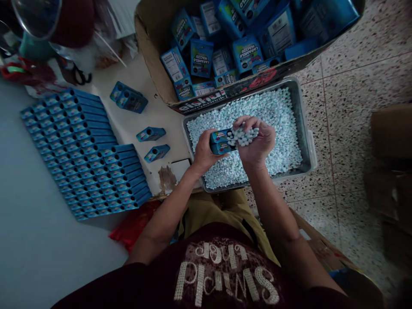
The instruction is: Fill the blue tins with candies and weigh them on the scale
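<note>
"What is the left hand (205, 151) doing?"
"It's gripping two blue boxes (220, 136) above the pellet tray (312, 150), their long axes running sideways, ends pointing toward the right hand (260, 143)."
"And that one?"
"It's curling around pale pellets (246, 137) beside those ends."

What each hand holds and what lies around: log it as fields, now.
left hand: holds two blue boxes
right hand: cups pale pellets at the boxes' ends
below hands: tub of pellets
beyond tub: carton of blue packs
left side: stack of blue boxes
between stack and tub: loose boxes
</note>
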Tool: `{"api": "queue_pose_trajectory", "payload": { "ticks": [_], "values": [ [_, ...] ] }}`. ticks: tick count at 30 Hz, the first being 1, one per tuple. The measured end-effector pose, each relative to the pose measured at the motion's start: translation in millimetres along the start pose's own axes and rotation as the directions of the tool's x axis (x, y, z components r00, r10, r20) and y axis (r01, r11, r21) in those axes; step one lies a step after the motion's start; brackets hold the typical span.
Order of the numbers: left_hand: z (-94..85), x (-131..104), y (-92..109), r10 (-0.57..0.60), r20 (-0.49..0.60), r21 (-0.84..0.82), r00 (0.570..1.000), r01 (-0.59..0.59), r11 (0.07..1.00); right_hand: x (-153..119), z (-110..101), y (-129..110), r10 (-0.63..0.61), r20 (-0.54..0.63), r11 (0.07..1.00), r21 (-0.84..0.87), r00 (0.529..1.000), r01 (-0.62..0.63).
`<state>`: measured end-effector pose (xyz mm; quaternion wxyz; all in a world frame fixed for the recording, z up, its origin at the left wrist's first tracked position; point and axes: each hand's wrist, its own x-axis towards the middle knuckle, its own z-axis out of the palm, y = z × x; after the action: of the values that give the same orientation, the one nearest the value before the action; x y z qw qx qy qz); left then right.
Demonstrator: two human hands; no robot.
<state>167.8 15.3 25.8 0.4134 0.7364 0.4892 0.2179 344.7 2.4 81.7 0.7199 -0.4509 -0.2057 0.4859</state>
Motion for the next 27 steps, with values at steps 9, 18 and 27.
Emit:
{"api": "queue_pose_trajectory", "payload": {
  "ticks": [9, 18, 27],
  "values": [
    [-13.1, 3.1, -8.1, 0.038, 0.029, 0.054, 0.999, -0.040, 0.998, -18.9, 1.9, 13.9, -0.029, 0.194, 0.978, -0.197, 0.981, 0.068],
    [-54.1, -16.2, -14.7, 0.031, 0.113, 0.113, 0.993, -0.044, 0.993, -100.6, -135.9, 35.0, -0.238, -0.256, 0.448, -0.885, 0.937, -0.128],
    [-37.4, -11.6, -49.7, 0.022, 0.170, 0.313, 0.985, -0.075, 0.947, -70.0, -126.0, 88.9, -0.389, -0.378, 0.384, -0.895, 0.840, -0.225]
  ]
}}
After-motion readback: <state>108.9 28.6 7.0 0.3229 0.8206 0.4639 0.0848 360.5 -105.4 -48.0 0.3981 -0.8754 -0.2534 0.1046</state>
